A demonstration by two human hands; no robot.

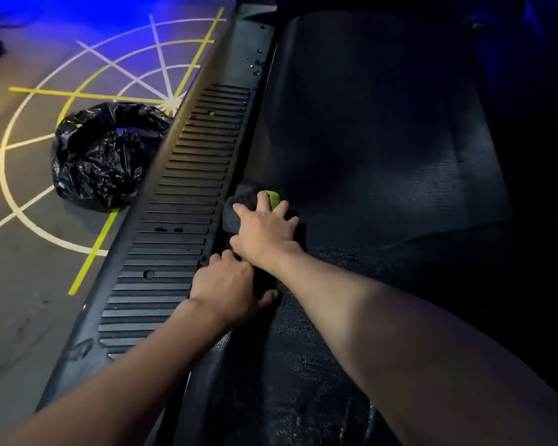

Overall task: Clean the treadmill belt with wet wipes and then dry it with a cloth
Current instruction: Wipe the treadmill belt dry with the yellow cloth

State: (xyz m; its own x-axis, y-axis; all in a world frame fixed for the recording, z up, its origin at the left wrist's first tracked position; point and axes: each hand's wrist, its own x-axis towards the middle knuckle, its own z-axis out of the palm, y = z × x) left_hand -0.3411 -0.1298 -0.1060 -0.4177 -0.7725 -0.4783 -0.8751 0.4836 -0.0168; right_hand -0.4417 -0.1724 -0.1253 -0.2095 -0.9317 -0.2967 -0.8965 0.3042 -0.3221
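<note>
At 6 o'clock the treadmill belt [303, 381] is glistening damp. The left hand [226, 291] is seemingly curling its grip round the near end of the cloth [239, 204]. Toward 12, the right hand [264, 230], grip spread, is pressing it down. Drying is looking barely begun.

Dark grey cloth [239, 202] with a lime-green patch [274, 198] showing between the right fingers [262, 201]. Beyond the fingers, black treadmill belt [384, 140], finely woven. Left of them, dark grey side rail [187, 201], ribbed in parallel slats; glossy black bag [103, 156]; grey floor [23, 300] with white and yellow radial lines.
</note>
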